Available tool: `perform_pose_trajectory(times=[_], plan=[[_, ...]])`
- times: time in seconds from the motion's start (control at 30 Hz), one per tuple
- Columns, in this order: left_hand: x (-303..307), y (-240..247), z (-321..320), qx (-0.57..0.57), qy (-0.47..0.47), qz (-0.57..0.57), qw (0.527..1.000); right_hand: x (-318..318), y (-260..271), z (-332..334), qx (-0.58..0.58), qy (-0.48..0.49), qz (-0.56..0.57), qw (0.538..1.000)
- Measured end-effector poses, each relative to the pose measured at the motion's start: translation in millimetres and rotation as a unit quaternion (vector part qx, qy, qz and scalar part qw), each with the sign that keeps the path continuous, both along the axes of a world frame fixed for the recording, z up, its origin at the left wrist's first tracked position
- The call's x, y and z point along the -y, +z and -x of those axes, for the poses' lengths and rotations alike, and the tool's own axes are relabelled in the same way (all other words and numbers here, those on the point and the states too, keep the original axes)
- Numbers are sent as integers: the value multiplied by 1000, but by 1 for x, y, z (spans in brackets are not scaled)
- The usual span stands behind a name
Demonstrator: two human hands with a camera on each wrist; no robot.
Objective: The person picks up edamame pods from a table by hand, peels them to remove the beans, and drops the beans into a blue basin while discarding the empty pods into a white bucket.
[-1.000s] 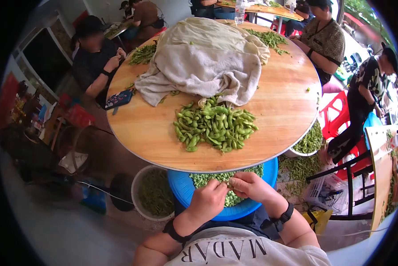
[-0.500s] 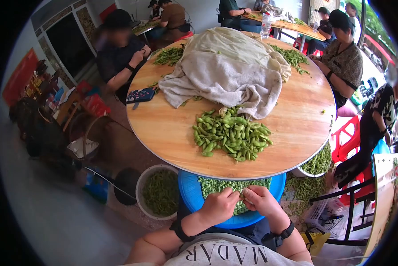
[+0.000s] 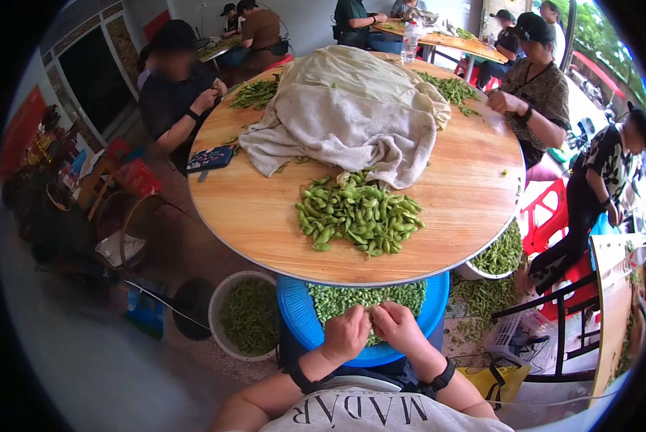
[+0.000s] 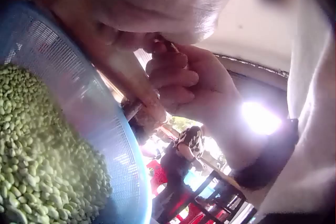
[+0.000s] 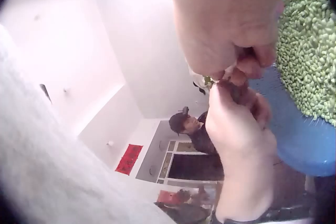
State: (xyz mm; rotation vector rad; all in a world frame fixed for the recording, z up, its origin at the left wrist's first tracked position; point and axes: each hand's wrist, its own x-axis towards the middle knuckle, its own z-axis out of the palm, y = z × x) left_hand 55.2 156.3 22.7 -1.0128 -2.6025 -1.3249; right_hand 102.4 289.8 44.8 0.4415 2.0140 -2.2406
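My left hand (image 3: 347,335) and right hand (image 3: 397,327) meet fingertip to fingertip above a blue mesh basket (image 3: 291,306) of shelled green soybeans (image 3: 359,299). Both have curled fingers. In the right wrist view a bit of green pod (image 5: 208,81) shows where the thumbs come together, pinched between the two hands; the fingers hide most of it. The left wrist view has the basket's mesh wall (image 4: 118,145) below the hands. Beyond them, a heap of unshelled soybean pods (image 3: 359,214) lies near the front edge of the round wooden table (image 3: 265,230).
Crumpled cloths (image 3: 351,115) cover a mound at the table's middle. A dark patterned pouch (image 3: 210,158) lies at the left edge. White tubs of pods stand on the floor at left (image 3: 247,313) and right (image 3: 497,253). Several people work around this table and others behind.
My hands have tilted upward, fingertips still together. The head view has shifted about. At right, the seated person's hands have lifted over the table edge.
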Motion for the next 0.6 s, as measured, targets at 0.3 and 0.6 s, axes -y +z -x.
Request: perform_pose_trajectory(times=[0.3,0.6], plan=[[9,-28,17,465,-77,-104,876,-18,-27,-4,-23,94,-138,986],[6,-19,25,596,-60,-127,791,-27,-23,9,-76,72,-141,984]])
